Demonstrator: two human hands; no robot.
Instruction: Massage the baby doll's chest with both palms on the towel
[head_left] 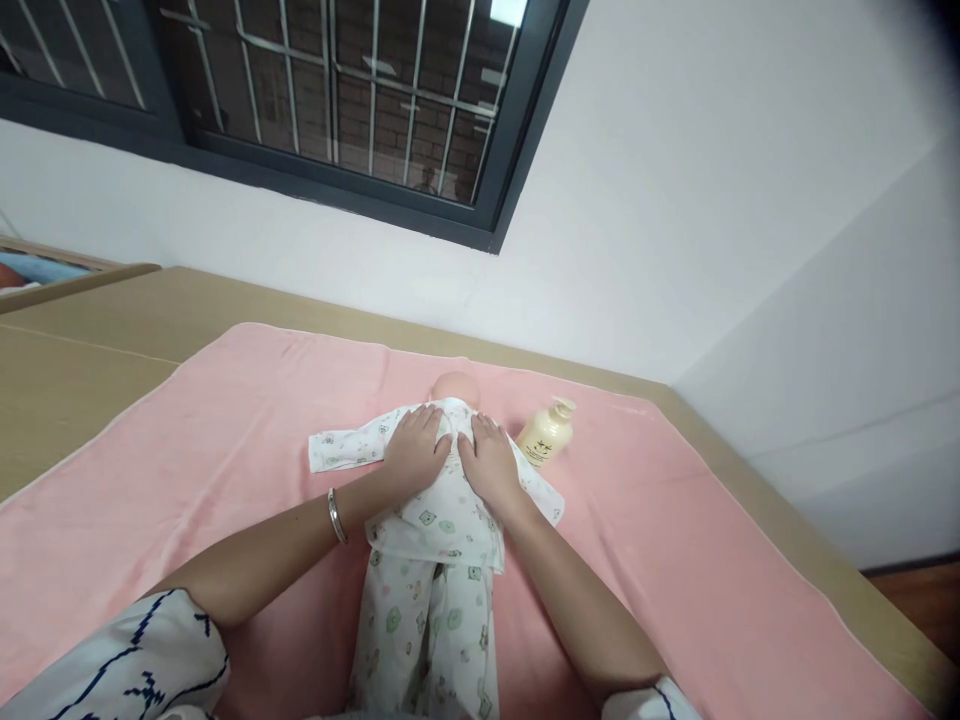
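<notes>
A baby doll (454, 387) lies on a pink blanket, its head pointing away from me. It wears a white patterned top (439, 520) and matching trousers (461, 625). My left hand (417, 447) rests flat on the left side of the doll's upper body, fingers stretched out. On the right side of the upper body, my right hand (487, 455) lies flat in the same way, the two thumbs close together near the middle. The left sleeve spreads out sideways; the right one is partly covered by my forearm. Beside the right shoulder is a cream pump bottle (547, 432).
The pink blanket (637, 520) covers much of a light wooden surface (97, 370). Behind it rises a white wall (600, 220) with a dark-framed, barred window (337, 110). Some blue fabric (45, 268) shows behind a wooden edge at the far left.
</notes>
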